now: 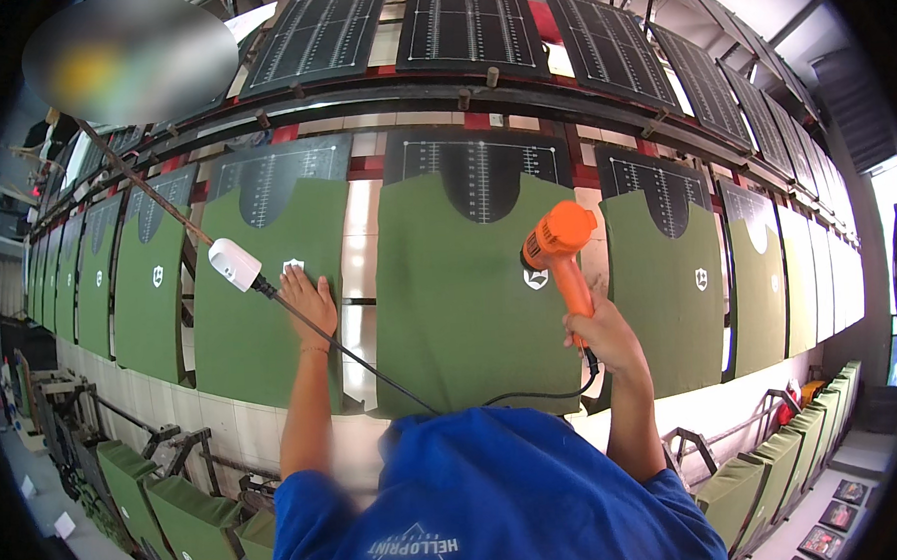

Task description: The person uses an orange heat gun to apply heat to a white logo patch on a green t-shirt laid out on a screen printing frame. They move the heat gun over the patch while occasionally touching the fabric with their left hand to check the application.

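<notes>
My right hand (613, 335) is wrapped round the handle of an orange heat gun (564, 233). The gun's dark nozzle is over a small white shield emblem (536, 279) on the middle green shirt panel (450, 310). My left hand (311, 304) rests flat, fingers stretched out, on the neighbouring green shirt panel (240, 329) to the left. Its fingertips touch the lower part of another white emblem (294, 268). From the gun's handle a black cord (534, 394) runs toward my body. A white power socket (235, 264) hangs in front of the left panel, with a black cable plugged in.
Each panel lies on a dark printing board (485, 188) with white measuring marks, in a long row curving away on both sides. Behind runs a metal rail (461, 97) and a second row of bare boards (472, 24). Green-covered boards (193, 511) stand behind me on both sides.
</notes>
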A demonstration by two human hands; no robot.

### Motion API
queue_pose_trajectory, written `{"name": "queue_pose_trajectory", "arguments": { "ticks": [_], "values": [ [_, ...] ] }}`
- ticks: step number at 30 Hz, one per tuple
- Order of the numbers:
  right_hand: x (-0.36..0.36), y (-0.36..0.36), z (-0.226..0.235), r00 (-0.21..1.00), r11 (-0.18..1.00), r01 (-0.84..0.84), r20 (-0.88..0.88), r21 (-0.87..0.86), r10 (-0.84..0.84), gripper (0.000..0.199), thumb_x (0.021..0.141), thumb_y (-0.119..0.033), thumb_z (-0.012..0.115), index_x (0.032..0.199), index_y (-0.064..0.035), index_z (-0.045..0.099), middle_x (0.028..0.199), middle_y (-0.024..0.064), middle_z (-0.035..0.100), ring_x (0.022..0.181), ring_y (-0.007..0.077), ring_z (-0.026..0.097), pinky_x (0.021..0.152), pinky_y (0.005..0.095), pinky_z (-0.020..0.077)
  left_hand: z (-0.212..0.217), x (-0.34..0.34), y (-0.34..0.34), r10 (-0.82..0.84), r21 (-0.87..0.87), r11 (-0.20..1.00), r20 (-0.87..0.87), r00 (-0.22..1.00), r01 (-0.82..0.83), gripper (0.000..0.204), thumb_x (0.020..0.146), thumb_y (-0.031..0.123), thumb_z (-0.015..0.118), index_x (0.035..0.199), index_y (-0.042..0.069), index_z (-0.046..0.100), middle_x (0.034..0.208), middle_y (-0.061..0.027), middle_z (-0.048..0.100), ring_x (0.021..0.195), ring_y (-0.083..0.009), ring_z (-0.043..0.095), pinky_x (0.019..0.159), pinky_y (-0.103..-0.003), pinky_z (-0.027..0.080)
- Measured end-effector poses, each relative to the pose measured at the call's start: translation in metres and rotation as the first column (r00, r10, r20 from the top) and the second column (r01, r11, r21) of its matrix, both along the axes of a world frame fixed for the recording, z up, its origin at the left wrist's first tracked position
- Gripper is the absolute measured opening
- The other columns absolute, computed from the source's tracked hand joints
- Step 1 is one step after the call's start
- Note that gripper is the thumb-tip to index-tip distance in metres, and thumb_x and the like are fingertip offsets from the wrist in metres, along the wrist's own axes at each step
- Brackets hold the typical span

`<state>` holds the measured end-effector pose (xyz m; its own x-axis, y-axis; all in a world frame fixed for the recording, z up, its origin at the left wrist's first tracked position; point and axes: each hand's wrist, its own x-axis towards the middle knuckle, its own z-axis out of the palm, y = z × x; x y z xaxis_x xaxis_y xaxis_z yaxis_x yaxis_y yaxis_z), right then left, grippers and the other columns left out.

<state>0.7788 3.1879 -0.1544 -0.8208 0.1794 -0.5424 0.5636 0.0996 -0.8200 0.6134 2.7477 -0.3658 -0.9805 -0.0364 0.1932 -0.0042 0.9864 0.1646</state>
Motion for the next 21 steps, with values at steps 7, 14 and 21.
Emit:
{"name": "queue_pose_trajectory", "arguments": {
  "ticks": [7,14,21],
  "values": [
    [0.025,0.008,0.001,0.997,0.997,-0.066,0.031,-0.032,0.067,0.038,0.086,-0.012,0.062,0.118,0.0056,0.052,0.076,0.0053,0.060,0.063,0.0127,0.063,0.050,0.0268,0.0474,0.003,0.003,-0.001,0.017,0.020,1.000,0.002,1.000,-0.017,0.061,0.106,0.033,0.040,0.148,-0.010,0.032,0.156,-0.0287,0.031,0.146,-0.0457,0.027,0.119,-0.055,0.022],
    [0.039,0.011,0.001,0.999,1.000,0.000,0.035,-0.009,0.000,0.037,0.086,-0.012,0.062,0.117,0.0055,0.053,0.075,0.0041,0.058,0.064,0.0119,0.062,0.053,0.0270,0.0465,0.005,0.019,0.003,-0.015,0.031,0.999,-0.041,0.999,0.016,0.060,0.103,0.029,0.047,0.144,-0.014,0.036,0.153,-0.0314,0.034,0.143,-0.0463,0.030,0.120,-0.051,0.023],
    [0.044,0.014,0.005,0.998,0.998,0.023,0.063,-0.051,-0.020,0.036,0.086,-0.012,0.061,0.116,0.0065,0.054,0.074,0.0036,0.057,0.063,0.0131,0.062,0.056,0.0284,0.0478,0.003,0.021,0.001,-0.041,0.030,0.999,-0.049,0.998,0.042,0.060,0.103,0.028,0.048,0.144,-0.013,0.035,0.153,-0.0314,0.034,0.143,-0.0463,0.031,0.120,-0.051,0.024]
  ]
}}
